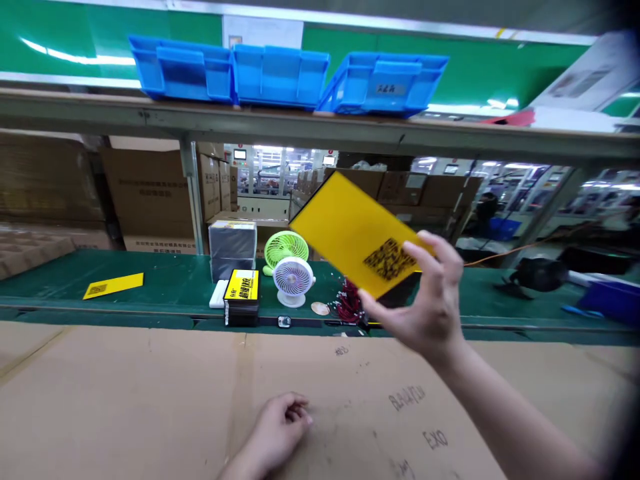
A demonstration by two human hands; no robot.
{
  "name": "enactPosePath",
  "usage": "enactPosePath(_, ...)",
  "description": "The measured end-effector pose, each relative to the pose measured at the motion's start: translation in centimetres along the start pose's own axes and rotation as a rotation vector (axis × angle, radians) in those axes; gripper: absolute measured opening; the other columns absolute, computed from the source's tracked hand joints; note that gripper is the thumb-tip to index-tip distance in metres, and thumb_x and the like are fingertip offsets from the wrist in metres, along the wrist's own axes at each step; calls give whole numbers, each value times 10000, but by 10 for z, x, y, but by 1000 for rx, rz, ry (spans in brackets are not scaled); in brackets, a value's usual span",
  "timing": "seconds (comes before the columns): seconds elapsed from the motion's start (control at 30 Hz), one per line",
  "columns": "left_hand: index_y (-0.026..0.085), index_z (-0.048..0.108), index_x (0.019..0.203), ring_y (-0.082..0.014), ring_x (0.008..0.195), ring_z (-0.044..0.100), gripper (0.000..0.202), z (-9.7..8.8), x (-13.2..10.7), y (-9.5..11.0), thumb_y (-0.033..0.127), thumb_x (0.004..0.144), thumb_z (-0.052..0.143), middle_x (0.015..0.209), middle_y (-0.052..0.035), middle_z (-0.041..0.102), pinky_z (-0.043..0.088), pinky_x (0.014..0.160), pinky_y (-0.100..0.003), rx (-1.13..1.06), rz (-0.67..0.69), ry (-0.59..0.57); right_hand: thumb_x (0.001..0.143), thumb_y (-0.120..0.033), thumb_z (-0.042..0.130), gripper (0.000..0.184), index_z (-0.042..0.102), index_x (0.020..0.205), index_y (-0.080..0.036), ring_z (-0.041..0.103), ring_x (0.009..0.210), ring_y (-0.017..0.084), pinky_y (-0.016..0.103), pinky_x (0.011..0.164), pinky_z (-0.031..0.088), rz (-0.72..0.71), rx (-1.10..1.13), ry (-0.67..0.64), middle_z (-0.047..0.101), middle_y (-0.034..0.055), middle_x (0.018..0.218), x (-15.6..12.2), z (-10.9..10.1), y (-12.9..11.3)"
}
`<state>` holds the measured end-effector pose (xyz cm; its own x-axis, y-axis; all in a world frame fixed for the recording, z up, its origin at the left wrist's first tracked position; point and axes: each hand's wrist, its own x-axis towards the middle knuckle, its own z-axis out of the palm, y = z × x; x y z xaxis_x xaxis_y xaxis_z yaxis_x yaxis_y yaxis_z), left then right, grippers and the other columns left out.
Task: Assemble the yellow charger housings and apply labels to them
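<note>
A yellow QR-code card sits tilted above the far edge of a cardboard sheet, pinched between thumb and fingers of the right hand. The left hand rests loosely curled on the sheet, left of handwritten "EXO". A matching card lies on a green conveyor belt beyond the sheet.

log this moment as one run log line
right hand: holds yellow card | left hand: empty, on cardboard | shelf: blue bins

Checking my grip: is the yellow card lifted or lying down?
Lifted, tilted: the right hand holds the yellow card by its end.
</note>
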<state>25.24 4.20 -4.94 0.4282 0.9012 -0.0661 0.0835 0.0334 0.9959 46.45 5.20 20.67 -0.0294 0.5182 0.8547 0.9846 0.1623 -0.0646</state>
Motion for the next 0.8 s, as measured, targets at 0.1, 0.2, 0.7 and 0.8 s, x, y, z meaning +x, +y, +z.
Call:
enactPosePath(0.1,117,555,1170,-236,945,557,591,-8,-4,9,303,636,730,1038,-124,604,440,843,-342,-70,34,-34,633,-358,687,855,206,1341,-354,249,1309,331,489,1095,253,-43,364,-171,243,40,1413,-51,-4,-31)
enactPosePath(0.2,196,448,1293,-302,1117,481,877,-22,-12,22,349,518,830,1245,-130,510,413,902,-389,-347,152,-126,631,-299,683,780,298,1307,-355,250,1319,317,489,1099,258,85,671,-445,274,33,1404,-110,8,-48)
enactPosePath(0.7,203,509,1259,-372,1185,446,791,10,-76,53,496,568,760,1243,-125,542,320,1010,-496,-710,121,-20,733,-514,587,538,509,1246,-371,410,1248,296,481,1064,331,523,842,-703,508,15,1294,-191,32,-53)
enactPosePath(0.8,254,452,1311,-368,1196,436,856,19,-103,72,384,545,809,1272,-108,521,316,1005,-510,-550,116,-67,794,-522,523,459,555,1210,-330,496,1160,288,459,1018,400,430,860,-615,568,43,1207,-177,19,-69)
